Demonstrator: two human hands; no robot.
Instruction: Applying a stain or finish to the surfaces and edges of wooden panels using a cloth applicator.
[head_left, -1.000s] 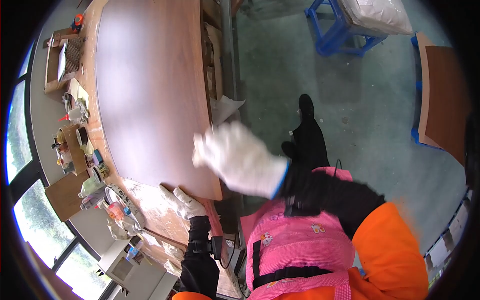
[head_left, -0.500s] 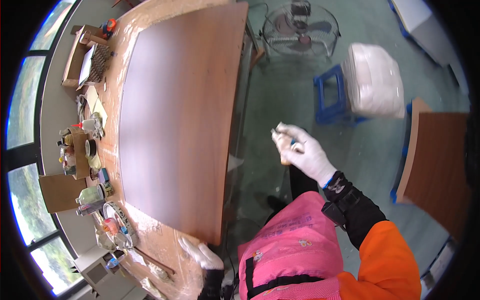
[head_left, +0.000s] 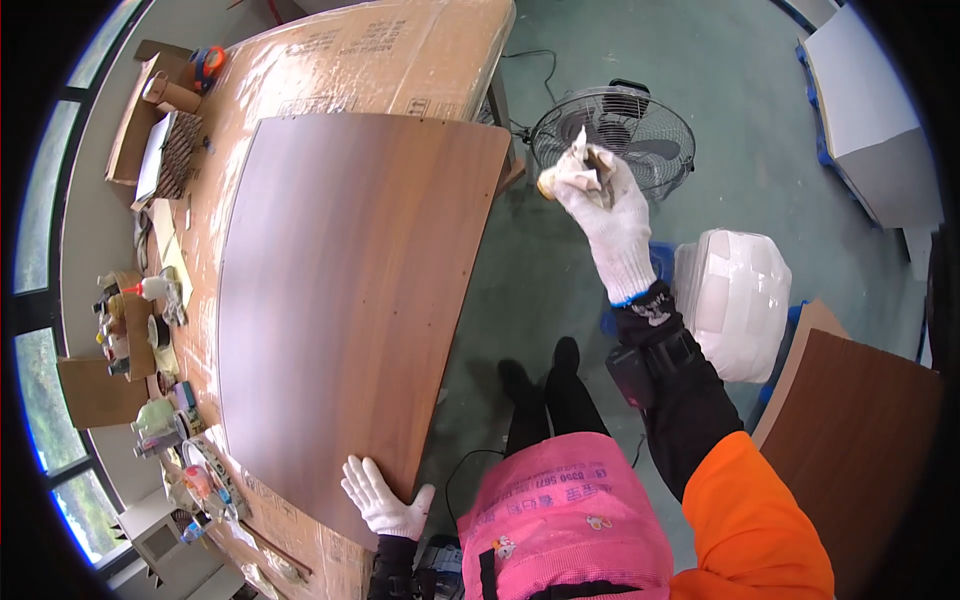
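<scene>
Looking down on a wood-grain panel (head_left: 340,300), laid flat on a cardboard-covered workbench (head_left: 400,60) to the left of the body, with its long axis running away from the body, its far end leaning slightly right, and its grain following the same line. Resting on the near right corner with the left hand (head_left: 385,502), spread flat with parted fingers and thumb. Clasping a crumpled whitish wad (head_left: 576,174) in the bent fingers of the right hand (head_left: 608,205), raised over the floor and overlapping the floor fan (head_left: 655,150) in view. Compared with half a second ago, higher and farther forward with the right hand, now across the fan; up on the panel's corner with the left, formerly just beside the near edge; with more cardboard visible past the far end. Hidden in part: at the corner, by the left hand; at the blue stool (head_left: 662,262), by the white wrapped bundle (head_left: 740,305) and right arm. Cut off at the left forearm by the lower edge. Hard to tell glove from wad at the fingertips, or cloth from paper
</scene>
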